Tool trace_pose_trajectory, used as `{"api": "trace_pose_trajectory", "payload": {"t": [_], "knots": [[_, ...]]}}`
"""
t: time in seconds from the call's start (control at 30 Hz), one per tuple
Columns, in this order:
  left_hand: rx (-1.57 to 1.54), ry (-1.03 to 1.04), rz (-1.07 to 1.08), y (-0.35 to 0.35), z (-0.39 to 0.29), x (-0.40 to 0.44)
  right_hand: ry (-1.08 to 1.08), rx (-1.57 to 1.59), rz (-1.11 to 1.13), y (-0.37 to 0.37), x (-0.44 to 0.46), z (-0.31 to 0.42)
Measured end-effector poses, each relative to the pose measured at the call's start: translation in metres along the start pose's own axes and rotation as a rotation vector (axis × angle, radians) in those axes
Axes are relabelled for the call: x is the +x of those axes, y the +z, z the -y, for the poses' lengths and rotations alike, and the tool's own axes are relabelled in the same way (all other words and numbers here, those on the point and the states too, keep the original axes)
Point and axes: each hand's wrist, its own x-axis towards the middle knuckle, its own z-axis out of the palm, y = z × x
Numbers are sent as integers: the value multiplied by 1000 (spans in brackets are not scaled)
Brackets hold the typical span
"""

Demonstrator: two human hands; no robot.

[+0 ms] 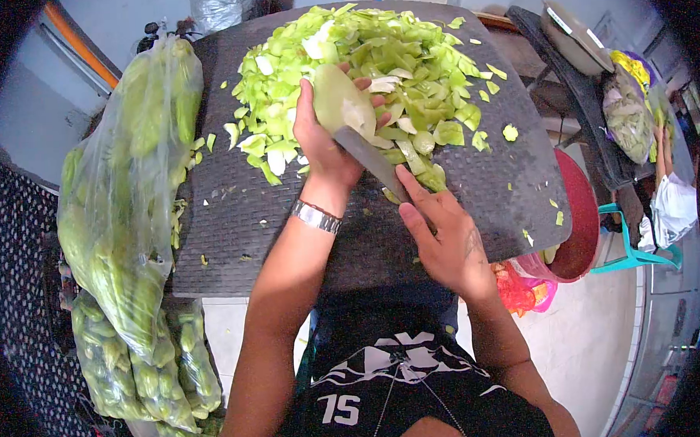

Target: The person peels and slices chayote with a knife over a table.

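Note:
My left hand (323, 141) wraps round a pale, peeled chayote (333, 94), holding it above the dark table. A knife (371, 163) is gripped in my right hand (449, 241), its broad blade against the chayote's near end. The knife's handle is hidden inside my fingers. Behind and beside the chayote spreads a large heap of green peels (281, 73), with some whiter pieces among them. A silver watch sits on my left wrist.
The dark textured table (226, 247) has rounded corners. Clear bags of chayotes (123, 205) lean at its left, with more bags (137, 360) below. To the right stand a red tub (580, 216), a teal stool (633, 261) and another person's arm (661, 146).

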Motion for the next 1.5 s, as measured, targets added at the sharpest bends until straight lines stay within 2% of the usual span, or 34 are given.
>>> {"api": "trace_pose_trajectory", "payload": {"t": [0.2, 0.3, 0.4, 1.1, 1.2, 1.3, 1.43, 1.5], "knots": [[-41, 90, 65, -3, -1, 1, 19, 59, 74, -6, -3, 2], [-49, 96, 25, 4, 0, -3, 30, 119, 92, -5, -5, 0], [-26, 106, 27, 10, 3, -7, -24, 123, 38, 2, -1, -8], [-29, 225, -155, 3, 15, -8, 45, -53, -31, 19, 8, 8], [-66, 218, -159, 2, 15, -8, 13, -149, -125, 23, 10, 9], [12, 181, -178, 9, 27, -10, 45, -86, -155, 16, 23, 3], [-30, 46, -201, 17, 22, -12, 23, 1, -70, 9, 23, -2], [-2, -2, -182, 1, 27, -5, 5, 201, -74, 14, 26, -11]]}}
